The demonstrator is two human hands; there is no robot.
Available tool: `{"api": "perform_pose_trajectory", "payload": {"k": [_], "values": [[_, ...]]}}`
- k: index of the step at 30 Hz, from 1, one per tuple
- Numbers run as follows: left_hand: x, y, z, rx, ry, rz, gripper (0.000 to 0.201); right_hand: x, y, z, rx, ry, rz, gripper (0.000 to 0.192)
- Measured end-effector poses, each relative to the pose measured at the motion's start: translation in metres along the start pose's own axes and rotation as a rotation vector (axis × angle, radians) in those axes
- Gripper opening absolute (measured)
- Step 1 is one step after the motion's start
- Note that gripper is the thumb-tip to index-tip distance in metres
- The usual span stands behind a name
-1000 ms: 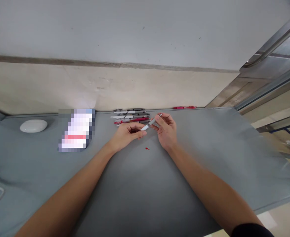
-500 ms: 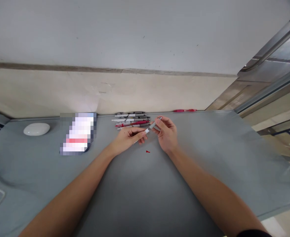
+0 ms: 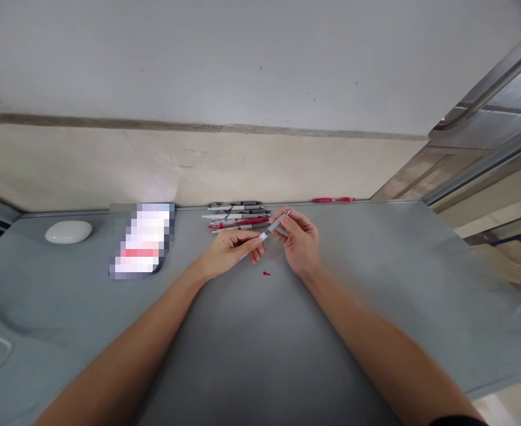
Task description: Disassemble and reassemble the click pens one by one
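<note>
Both of my hands hold one white and grey pen [image 3: 275, 225], tilted with its metallic tip up to the right. My left hand [image 3: 231, 251] is closed on the white lower part, thumb along the barrel. Around the grey end, the thumb and fingers of my right hand [image 3: 301, 241] are pinched. Just beyond my left hand lies a row of several pens [image 3: 238, 209], mostly white, grey and black. Among them is a red pen [image 3: 238, 223]. Below my hands a small red piece [image 3: 266, 273] rests on the grey table [image 3: 260, 343].
Along the wall [image 3: 287, 163] at the back right lies a red pen [image 3: 333, 200]. A blurred-out phone [image 3: 142, 242] is on the left, with a white, rounded mouse-like object [image 3: 68, 232] further left. A metal-framed window or door [image 3: 477, 112] borders the right side.
Almost nothing differs. The whole view has shifted very slightly, and both hands keep the same hold on the pen.
</note>
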State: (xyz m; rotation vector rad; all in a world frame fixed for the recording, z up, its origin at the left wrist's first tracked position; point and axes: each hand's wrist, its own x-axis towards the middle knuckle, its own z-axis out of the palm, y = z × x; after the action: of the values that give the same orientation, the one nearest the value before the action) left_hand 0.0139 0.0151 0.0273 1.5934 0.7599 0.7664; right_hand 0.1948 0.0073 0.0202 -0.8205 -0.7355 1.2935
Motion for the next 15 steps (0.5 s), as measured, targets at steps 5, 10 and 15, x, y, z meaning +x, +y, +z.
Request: {"api": "perform_pose_trajectory", "payload": {"k": [5,10,15], "values": [[-0.0013,0.0007,-0.0004,-0.094,-0.015,-0.013,0.026,0.0024,0.001,-0.0013,-0.004,0.035,-0.058,0.021],[-0.0016,-0.0034,0.0004,-0.197,0.009,-0.02,0.029,0.0032,0.001,0.0004,-0.019,0.073,-0.073,0.023],[-0.0013,-0.0045,-0.0005,-0.25,-0.008,-0.025,0.032,0.0028,-0.0041,0.0021,-0.038,0.067,-0.075,0.023]]}}
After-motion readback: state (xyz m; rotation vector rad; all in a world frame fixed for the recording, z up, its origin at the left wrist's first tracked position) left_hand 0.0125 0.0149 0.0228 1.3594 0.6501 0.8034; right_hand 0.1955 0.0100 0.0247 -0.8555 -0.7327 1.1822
